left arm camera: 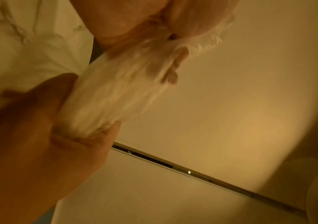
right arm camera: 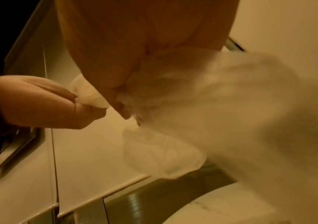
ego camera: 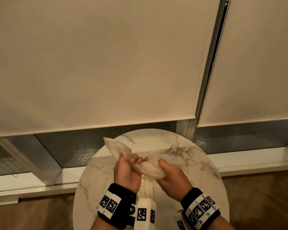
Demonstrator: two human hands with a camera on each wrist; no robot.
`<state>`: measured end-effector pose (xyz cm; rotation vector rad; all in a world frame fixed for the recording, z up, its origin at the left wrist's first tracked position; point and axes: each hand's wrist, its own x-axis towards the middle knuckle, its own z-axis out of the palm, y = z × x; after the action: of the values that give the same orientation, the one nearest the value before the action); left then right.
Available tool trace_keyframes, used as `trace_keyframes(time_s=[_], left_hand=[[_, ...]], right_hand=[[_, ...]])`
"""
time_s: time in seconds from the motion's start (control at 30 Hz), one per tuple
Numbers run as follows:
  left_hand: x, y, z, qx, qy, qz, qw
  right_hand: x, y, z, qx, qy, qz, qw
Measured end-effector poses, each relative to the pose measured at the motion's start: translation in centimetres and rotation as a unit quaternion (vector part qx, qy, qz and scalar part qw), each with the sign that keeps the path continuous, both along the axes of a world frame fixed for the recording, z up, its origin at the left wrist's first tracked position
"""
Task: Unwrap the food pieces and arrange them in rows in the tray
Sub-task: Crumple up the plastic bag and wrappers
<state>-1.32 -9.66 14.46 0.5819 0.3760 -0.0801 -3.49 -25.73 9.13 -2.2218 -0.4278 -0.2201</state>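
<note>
Both hands hold one crumpled sheet of clear plastic wrap above the round marble table. My left hand grips one end, and a loose tail of wrap sticks out up and to the left past its fingers. The bunched other end is gripped by my right hand. In the left wrist view the wrap stretches from my left hand to the right hand. Pale food pieces lie in rows below, between my wrists. The tray under them is hidden.
The table stands close to a low window ledge under drawn roller blinds. Wooden floor surrounds the table. A bead chain hangs between the two blinds.
</note>
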Motion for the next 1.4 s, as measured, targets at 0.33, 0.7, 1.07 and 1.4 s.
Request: trace_keyframes(time_s=[0.33,0.7,1.07,1.4], left_hand=[[1.7,6.7,-1.6,0.003,-0.023,0.028,0.999],[-1.2,3.8,-3.3,-0.053,-0.007,-0.065,0.996],[-0.5,5.3,-2.0,-0.072,-0.079,-0.094,0.99],[0.1,11.0,-2.7,-0.053,-0.107,-0.072,0.99]], right_hand=[[-0.1,-3.2,-3.4,-0.282,0.143,-0.037,0.948],[-0.6,1.8,0.4,-0.066,0.25,0.051,0.965],[0.4,6.5,-1.1,-0.025,0.182,0.073,0.98],[0.2,5.6,-1.5,-0.135,0.147,0.061,0.978]])
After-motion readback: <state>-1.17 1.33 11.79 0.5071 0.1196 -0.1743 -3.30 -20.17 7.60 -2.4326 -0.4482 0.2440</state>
